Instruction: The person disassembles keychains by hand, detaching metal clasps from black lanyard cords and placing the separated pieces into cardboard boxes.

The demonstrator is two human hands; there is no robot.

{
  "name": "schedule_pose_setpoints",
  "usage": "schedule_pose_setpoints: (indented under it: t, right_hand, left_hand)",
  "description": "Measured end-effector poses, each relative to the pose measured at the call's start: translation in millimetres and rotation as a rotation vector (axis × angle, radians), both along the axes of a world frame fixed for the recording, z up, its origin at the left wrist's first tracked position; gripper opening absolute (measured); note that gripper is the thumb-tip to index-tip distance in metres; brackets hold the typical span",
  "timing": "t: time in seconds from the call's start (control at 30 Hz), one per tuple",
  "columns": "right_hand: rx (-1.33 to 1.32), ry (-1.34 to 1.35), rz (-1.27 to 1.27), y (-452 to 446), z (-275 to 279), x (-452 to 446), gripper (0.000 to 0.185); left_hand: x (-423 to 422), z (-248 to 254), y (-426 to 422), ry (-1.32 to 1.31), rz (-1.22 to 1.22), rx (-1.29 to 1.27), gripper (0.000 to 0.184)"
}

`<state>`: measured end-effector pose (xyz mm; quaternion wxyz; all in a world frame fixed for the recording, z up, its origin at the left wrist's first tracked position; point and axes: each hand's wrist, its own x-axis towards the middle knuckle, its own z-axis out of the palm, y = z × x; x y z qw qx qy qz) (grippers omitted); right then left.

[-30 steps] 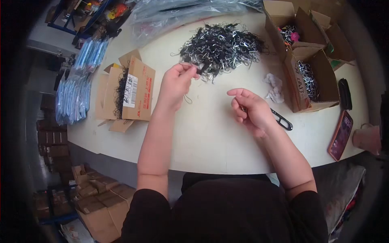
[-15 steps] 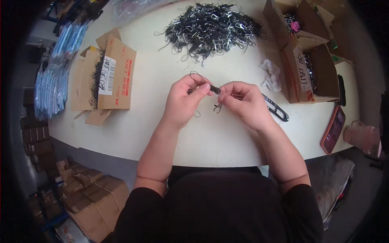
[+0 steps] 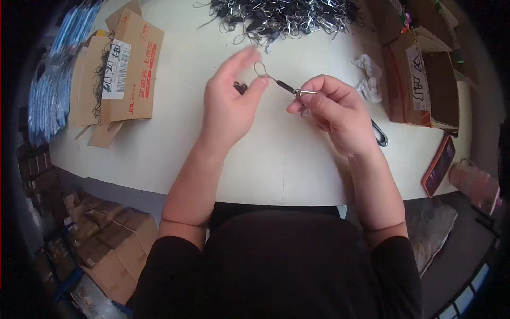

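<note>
A short black phone strap (image 3: 285, 85) with a thin cord loop and a metal clasp (image 3: 305, 95) is pinched at its clasp end between thumb and fingers of my right hand (image 3: 340, 109). Its cord loop points toward my left hand (image 3: 231, 101), near the thumb tip; whether they touch is unclear. My left index finger and thumb are apart, while small black pieces (image 3: 240, 87), perhaps more straps, sit tucked in that palm, mostly hidden. Beyond both hands lies a large heap of black straps with metal clasps (image 3: 287, 18).
A cardboard box (image 3: 143, 69) holding black cords stands at left, another box (image 3: 404, 80) at right. Crumpled tissue (image 3: 367, 77), a black-handled tool (image 3: 380, 134) partly behind my right hand, a phone (image 3: 439, 166) and a cup (image 3: 473, 181) are at right.
My hands have moved apart and the left has opened its thumb and index finger. The strap now extends from my right hand. The whole view has shifted, with the heap higher in it.
</note>
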<state>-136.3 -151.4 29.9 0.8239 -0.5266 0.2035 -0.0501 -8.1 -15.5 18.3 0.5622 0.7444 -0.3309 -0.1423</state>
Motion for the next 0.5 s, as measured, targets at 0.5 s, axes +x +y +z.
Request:
schedule_pose_setpoints:
  t: [0.5]
  right_hand:
    - [-0.018, -0.024, 0.007, 0, 3, 0, 0.010]
  left_hand:
    - [-2, 10, 7, -0.385, -0.019, -0.208, 0.024]
